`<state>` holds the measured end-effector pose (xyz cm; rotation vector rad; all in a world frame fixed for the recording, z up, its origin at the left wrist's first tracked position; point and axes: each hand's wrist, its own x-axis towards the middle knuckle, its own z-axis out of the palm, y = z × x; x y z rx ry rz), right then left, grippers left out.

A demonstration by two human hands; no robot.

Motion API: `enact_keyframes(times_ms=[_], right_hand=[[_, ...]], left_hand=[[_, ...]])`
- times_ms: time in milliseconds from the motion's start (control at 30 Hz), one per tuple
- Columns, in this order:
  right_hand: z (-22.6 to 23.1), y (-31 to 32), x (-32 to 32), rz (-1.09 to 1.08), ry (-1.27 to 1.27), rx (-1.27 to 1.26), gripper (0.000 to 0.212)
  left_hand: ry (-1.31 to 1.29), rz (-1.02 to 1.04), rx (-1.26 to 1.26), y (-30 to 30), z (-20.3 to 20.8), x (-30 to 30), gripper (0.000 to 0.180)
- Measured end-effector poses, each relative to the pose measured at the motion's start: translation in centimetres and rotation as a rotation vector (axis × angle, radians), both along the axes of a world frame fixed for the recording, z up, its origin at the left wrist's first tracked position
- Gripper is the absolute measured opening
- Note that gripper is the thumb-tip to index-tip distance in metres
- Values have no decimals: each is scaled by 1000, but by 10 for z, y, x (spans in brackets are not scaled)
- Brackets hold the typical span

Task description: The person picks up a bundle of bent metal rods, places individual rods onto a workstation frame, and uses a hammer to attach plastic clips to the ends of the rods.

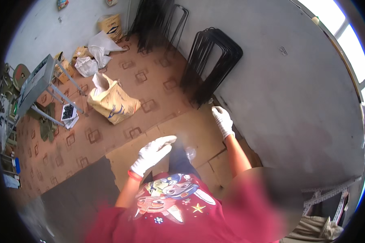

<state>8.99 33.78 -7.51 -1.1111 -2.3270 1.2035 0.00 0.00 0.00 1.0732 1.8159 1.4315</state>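
Black frames lean agst wall, nr R hand, empty, loosely bent; L hand empty, flat.

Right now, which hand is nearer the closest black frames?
Right. The right hand sits just below and right of the black frames in view; the left hand is farther off, down and to the left.

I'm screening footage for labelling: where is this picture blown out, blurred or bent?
In the head view, bright white window panes at upper right are blown out; the maroon cloth right sleeve is blurred; the long brownish window sill bows near the rim, with black corners; the white-gloved left hand and white-gloved right hand look fairly clear.
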Motion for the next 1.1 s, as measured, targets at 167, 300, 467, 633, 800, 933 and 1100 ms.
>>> enact_keyframes(times_ms=[167,300,467,633,800,933,1100], right_hand=[[-42,128,-141,-36,-189,212,41],[-29,304,-269,-330,-236,304,40],[-52,395,-355,-694,-249,258,40],[-67,436,-373,-594,-147,727,41],[-85,482,-385,-296,-254,1039,45],[-95,501,-388,-76,-199,1302,37],[-80,513,-402,-8,-273,1093,21]], left_hand=[[-168,170,-161,54,-45,-95,31],[-367,301,-34,164,-81,-186,28],[-304,203,-221,259,-89,-265,30],[-8,-78,-293,421,-60,-353,31],[-10,-254,-355,546,-68,-398,32],[-99,-321,-422,580,-78,-395,32],[-212,-401,-491,582,-116,-385,33]])
